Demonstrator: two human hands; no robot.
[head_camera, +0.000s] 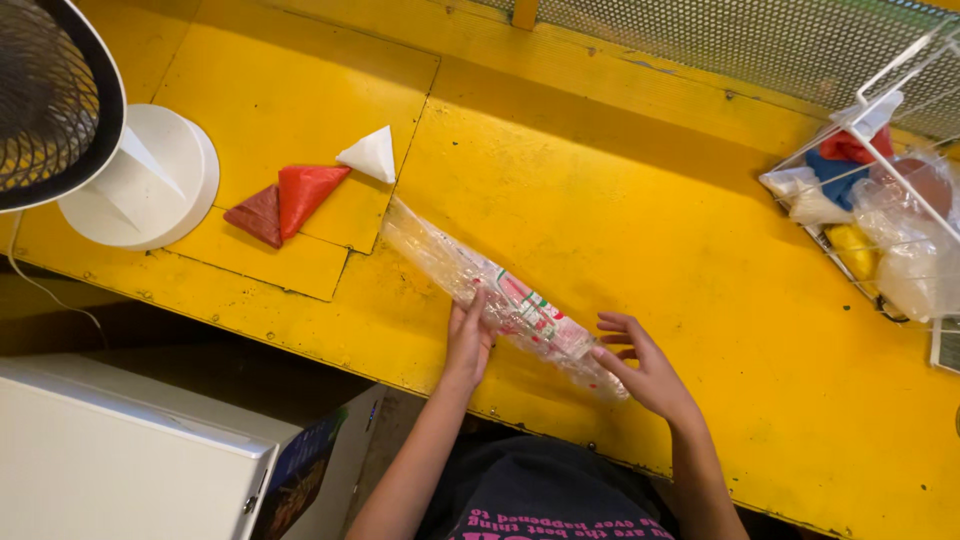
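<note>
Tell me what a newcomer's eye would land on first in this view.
The bright yellow table fills the view. At its front edge, the left hand and right hand rest on a long clear plastic bag lying diagonally. Further back to the left lie three small triangular packets, dark red, red and white, beside a white fan base; at the right edge a white wire basket holds coloured bagged items.

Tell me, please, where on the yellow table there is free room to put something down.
The widest bare patch lies between the clear plastic bag and the wire basket, up to the mesh wall. A smaller one is above the three cones. It is crowded at the left by the fan base and near both hands.
</note>
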